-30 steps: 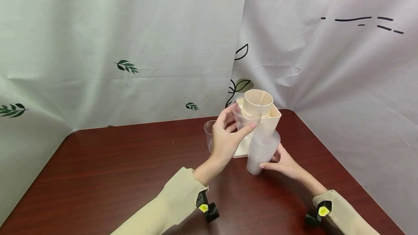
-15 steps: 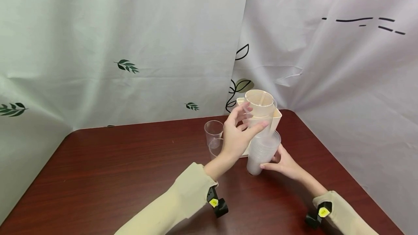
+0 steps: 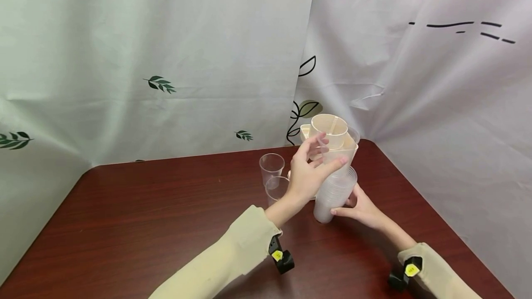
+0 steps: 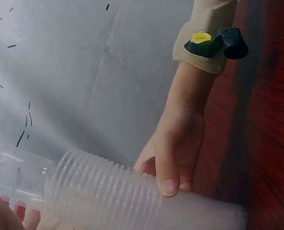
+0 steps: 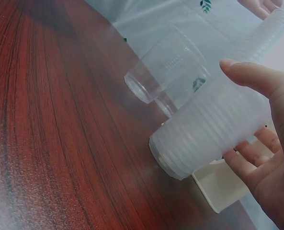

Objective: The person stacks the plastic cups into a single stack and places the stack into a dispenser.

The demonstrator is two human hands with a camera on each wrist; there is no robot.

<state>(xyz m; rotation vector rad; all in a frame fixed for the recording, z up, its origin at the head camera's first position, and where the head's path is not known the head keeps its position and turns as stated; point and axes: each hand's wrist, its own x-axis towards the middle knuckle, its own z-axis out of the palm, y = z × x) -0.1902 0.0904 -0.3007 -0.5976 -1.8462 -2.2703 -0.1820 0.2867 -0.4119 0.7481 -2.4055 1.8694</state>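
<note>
My left hand (image 3: pixel 305 176) holds a single clear plastic cup (image 3: pixel 347 149) between thumb and fingers, right above the mouth of a stack of clear plastic cups. In the left wrist view, the base of this cup (image 4: pixel 19 175) meets the stack's open end; how deep it sits is hard to tell. Low on its side, my right hand (image 3: pixel 363 206) grips the stack (image 3: pixel 332 197), thumb in front and fingers behind. Two loose clear cups stand left of the stack: the farther cup (image 3: pixel 272 165) shows fully, while my left wrist partly hides the nearer cup (image 3: pixel 275 188).
Behind the hands stands a cream-coloured plastic holder (image 3: pixel 329 128) with a round cup-like top and a box-shaped part, partly hidden. The dark red wooden table (image 3: pixel 166 225) runs back to a pale printed curtain (image 3: pixel 199 59) around its far and right sides.
My left hand has moved right with the single cup, from beside the holder to over the stack's mouth. The nearer loose cup has come into view. The right hand and stack have stayed still.
</note>
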